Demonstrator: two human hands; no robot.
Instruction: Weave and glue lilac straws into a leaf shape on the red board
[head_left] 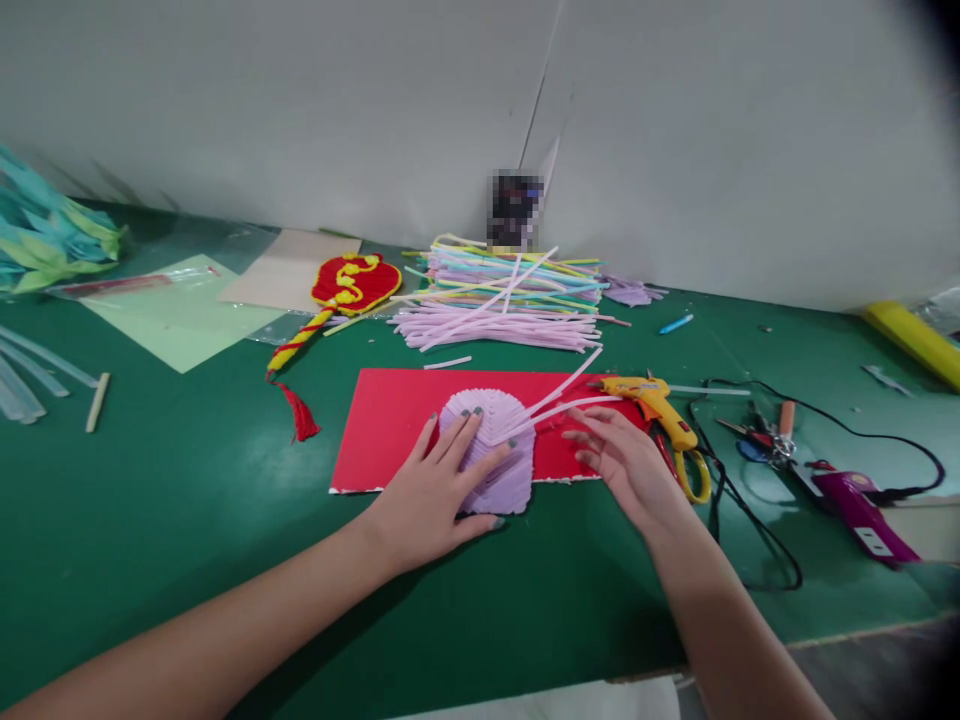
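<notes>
The left hand (431,505) lies flat, fingers apart, on a round-topped lavender panel of fuzzy stems (514,495), which overlaps a red rectangular board (386,420). Two loose pale-lavender stems (568,379) point from it toward two o'clock. At three o'clock, the right hand (630,460) curves beside them; whether it grips one, I cannot tell.

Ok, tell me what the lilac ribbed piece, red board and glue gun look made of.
Lilac ribbed piece: matte, probably pipe cleaners, from its soft-looking rows.
Red board: smooth, perhaps card or foam; ragged white edge.
Glue gun: likely plastic; slightly glossy, moulded-looking body.
</notes>
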